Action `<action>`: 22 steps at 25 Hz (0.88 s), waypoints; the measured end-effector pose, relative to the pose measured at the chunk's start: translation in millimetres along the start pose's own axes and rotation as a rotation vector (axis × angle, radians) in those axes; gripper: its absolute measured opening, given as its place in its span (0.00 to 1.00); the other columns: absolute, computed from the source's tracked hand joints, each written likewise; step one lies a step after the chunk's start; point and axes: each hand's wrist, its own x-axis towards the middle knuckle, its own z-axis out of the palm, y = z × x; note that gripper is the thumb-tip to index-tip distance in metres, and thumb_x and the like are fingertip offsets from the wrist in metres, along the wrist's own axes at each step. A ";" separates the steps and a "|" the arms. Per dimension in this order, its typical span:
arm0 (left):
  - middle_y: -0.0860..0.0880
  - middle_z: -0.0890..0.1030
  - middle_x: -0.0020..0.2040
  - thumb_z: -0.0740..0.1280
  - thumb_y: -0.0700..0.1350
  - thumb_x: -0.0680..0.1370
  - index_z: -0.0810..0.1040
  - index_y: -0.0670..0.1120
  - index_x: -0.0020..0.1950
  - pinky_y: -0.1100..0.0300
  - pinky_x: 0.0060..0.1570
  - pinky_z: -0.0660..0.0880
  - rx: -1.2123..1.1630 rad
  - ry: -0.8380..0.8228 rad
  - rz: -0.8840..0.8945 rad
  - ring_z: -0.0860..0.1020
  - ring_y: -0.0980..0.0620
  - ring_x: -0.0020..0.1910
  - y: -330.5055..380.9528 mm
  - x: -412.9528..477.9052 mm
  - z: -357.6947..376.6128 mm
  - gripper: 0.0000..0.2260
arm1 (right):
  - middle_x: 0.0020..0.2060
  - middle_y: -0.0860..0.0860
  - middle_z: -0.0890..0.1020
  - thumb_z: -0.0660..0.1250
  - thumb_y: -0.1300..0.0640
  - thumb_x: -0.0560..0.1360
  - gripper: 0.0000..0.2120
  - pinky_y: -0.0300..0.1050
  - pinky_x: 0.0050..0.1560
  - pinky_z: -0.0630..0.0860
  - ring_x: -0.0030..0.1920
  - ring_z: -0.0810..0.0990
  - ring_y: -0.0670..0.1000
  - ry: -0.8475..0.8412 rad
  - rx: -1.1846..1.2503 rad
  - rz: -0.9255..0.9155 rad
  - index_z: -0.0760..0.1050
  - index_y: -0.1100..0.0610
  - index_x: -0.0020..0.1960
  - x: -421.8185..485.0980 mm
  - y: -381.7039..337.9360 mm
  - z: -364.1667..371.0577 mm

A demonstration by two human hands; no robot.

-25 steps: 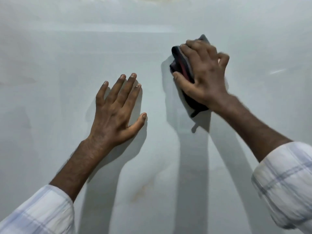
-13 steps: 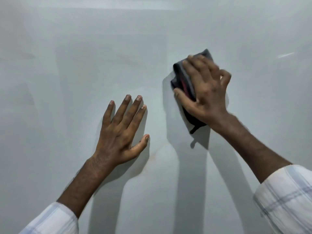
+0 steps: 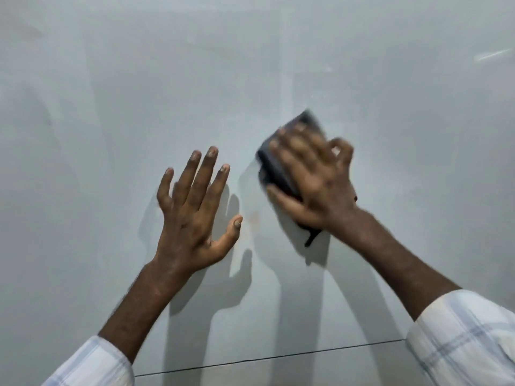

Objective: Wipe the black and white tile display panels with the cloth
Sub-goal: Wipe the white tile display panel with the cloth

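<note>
At lower left, a pale checked sleeve (image 3: 92,363) leads to the left hand (image 3: 195,218), which lies flat on the white tile panel (image 3: 111,107) with fingers spread. A faint brownish mark (image 3: 250,221) sits just beside its thumb. Right of centre, the right hand (image 3: 315,185) (motion-blurred) holds the dark cloth (image 3: 276,168) against the panel, fingers across it and thumb at its lower edge. A thin seam (image 3: 278,358) crosses the lower frame.

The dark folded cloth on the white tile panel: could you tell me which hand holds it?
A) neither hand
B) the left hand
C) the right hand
C: the right hand grips the dark folded cloth against the white tile panel; the left hand rests flat, open.
</note>
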 end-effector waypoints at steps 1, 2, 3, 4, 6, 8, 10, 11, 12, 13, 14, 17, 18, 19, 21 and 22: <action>0.39 0.59 0.83 0.63 0.56 0.82 0.64 0.40 0.81 0.30 0.76 0.53 0.034 -0.033 -0.010 0.58 0.37 0.82 2.0 -13.4 3.7 0.32 | 0.75 0.54 0.75 0.67 0.42 0.80 0.27 0.63 0.63 0.66 0.76 0.72 0.57 -0.060 0.015 -0.164 0.76 0.56 0.74 -18.0 -11.3 0.0; 0.39 0.60 0.83 0.64 0.56 0.81 0.64 0.39 0.81 0.28 0.76 0.53 0.088 -0.075 0.001 0.58 0.36 0.82 2.1 -23.7 8.3 0.33 | 0.75 0.53 0.75 0.68 0.43 0.79 0.27 0.63 0.63 0.65 0.76 0.72 0.56 -0.105 0.030 -0.292 0.77 0.55 0.74 -28.2 -11.5 -2.5; 0.38 0.60 0.83 0.65 0.56 0.80 0.63 0.39 0.81 0.27 0.76 0.53 0.137 -0.107 0.022 0.58 0.35 0.82 0.1 -29.9 13.0 0.35 | 0.75 0.52 0.75 0.69 0.43 0.79 0.26 0.63 0.64 0.64 0.76 0.72 0.55 -0.111 0.040 -0.338 0.77 0.54 0.74 -27.8 -2.6 -5.8; 0.38 0.60 0.82 0.66 0.56 0.80 0.63 0.39 0.81 0.26 0.75 0.53 0.162 -0.120 0.040 0.58 0.35 0.82 -2.2 -32.2 16.8 0.35 | 0.75 0.52 0.75 0.69 0.43 0.79 0.26 0.63 0.63 0.64 0.76 0.73 0.55 -0.094 0.030 -0.297 0.77 0.54 0.73 -22.5 10.6 -9.0; 0.38 0.61 0.82 0.66 0.56 0.80 0.63 0.39 0.81 0.26 0.76 0.52 0.163 -0.103 0.051 0.58 0.35 0.82 -4.8 -30.7 21.0 0.35 | 0.73 0.52 0.77 0.71 0.42 0.79 0.25 0.65 0.60 0.65 0.74 0.74 0.55 0.015 -0.009 -0.044 0.79 0.55 0.71 -8.8 31.0 -14.1; 0.38 0.61 0.82 0.66 0.56 0.79 0.64 0.39 0.81 0.26 0.76 0.52 0.162 -0.069 0.047 0.59 0.34 0.81 -4.7 -31.1 24.0 0.35 | 0.72 0.51 0.78 0.71 0.42 0.79 0.25 0.65 0.59 0.67 0.74 0.75 0.54 0.114 -0.054 0.196 0.80 0.56 0.70 -11.4 20.2 -12.4; 0.38 0.62 0.82 0.66 0.55 0.79 0.64 0.39 0.81 0.26 0.76 0.53 0.161 -0.054 0.034 0.60 0.34 0.81 -3.0 -33.3 24.3 0.34 | 0.72 0.52 0.78 0.71 0.43 0.78 0.26 0.63 0.60 0.67 0.74 0.74 0.55 0.099 -0.037 0.163 0.79 0.56 0.71 -40.0 -13.1 -1.8; 0.38 0.62 0.81 0.66 0.56 0.80 0.64 0.39 0.81 0.26 0.76 0.53 0.162 -0.055 0.031 0.60 0.34 0.81 -2.7 -33.5 24.1 0.34 | 0.73 0.52 0.77 0.71 0.43 0.78 0.26 0.63 0.60 0.67 0.74 0.74 0.55 0.045 -0.011 0.032 0.79 0.56 0.71 -58.3 -28.9 1.7; 0.38 0.62 0.82 0.65 0.56 0.80 0.64 0.39 0.81 0.26 0.76 0.53 0.163 -0.061 0.028 0.60 0.34 0.81 -2.7 -32.8 23.6 0.34 | 0.73 0.52 0.77 0.71 0.44 0.77 0.26 0.62 0.61 0.66 0.74 0.75 0.55 -0.028 0.017 -0.115 0.79 0.55 0.71 -74.7 -38.2 2.4; 0.38 0.62 0.82 0.65 0.56 0.80 0.64 0.39 0.81 0.26 0.76 0.53 0.164 -0.068 0.026 0.60 0.34 0.81 -3.2 -31.4 22.9 0.34 | 0.73 0.52 0.77 0.71 0.44 0.77 0.25 0.61 0.61 0.65 0.74 0.75 0.54 -0.085 0.043 -0.225 0.79 0.54 0.71 -84.8 -39.2 0.9; 0.37 0.62 0.82 0.65 0.56 0.80 0.64 0.39 0.81 0.26 0.75 0.53 0.162 -0.071 0.024 0.59 0.34 0.81 -3.4 -29.8 21.9 0.34 | 0.73 0.51 0.77 0.71 0.44 0.77 0.25 0.61 0.61 0.64 0.74 0.75 0.54 -0.113 0.070 -0.270 0.80 0.54 0.71 -87.0 -33.6 -1.6; 0.37 0.61 0.82 0.65 0.54 0.80 0.65 0.39 0.81 0.27 0.76 0.51 0.093 -0.077 0.015 0.58 0.34 0.81 0.3 -35.0 18.4 0.33 | 0.72 0.51 0.78 0.73 0.44 0.77 0.24 0.64 0.59 0.65 0.73 0.76 0.54 -0.019 0.025 -0.071 0.81 0.54 0.69 -73.0 -9.7 -8.7; 0.38 0.60 0.82 0.65 0.53 0.81 0.65 0.40 0.81 0.28 0.76 0.50 0.060 -0.088 0.013 0.58 0.35 0.82 2.7 -42.0 17.2 0.32 | 0.71 0.51 0.79 0.74 0.44 0.77 0.24 0.65 0.59 0.66 0.73 0.76 0.54 0.040 -0.014 0.056 0.82 0.55 0.68 -67.1 -1.1 -10.8; 0.38 0.60 0.82 0.64 0.53 0.81 0.65 0.41 0.81 0.29 0.76 0.50 0.038 -0.105 0.011 0.57 0.36 0.82 5.2 -51.6 16.4 0.31 | 0.70 0.52 0.79 0.74 0.44 0.77 0.24 0.64 0.59 0.66 0.72 0.76 0.54 0.093 -0.048 0.180 0.82 0.56 0.68 -62.6 2.6 -11.2; 0.39 0.60 0.83 0.63 0.53 0.81 0.64 0.42 0.82 0.30 0.76 0.49 0.048 -0.146 0.009 0.56 0.36 0.83 8.6 -73.7 16.9 0.30 | 0.71 0.53 0.79 0.73 0.43 0.78 0.25 0.63 0.59 0.66 0.73 0.75 0.54 0.136 -0.078 0.343 0.80 0.57 0.69 -64.5 -8.4 -7.8; 0.39 0.60 0.83 0.64 0.52 0.81 0.64 0.42 0.82 0.30 0.76 0.49 0.070 -0.159 0.015 0.56 0.36 0.83 8.5 -82.1 17.9 0.31 | 0.71 0.53 0.78 0.72 0.43 0.78 0.25 0.63 0.59 0.66 0.73 0.74 0.55 0.125 -0.077 0.349 0.80 0.57 0.70 -74.0 -22.8 -4.4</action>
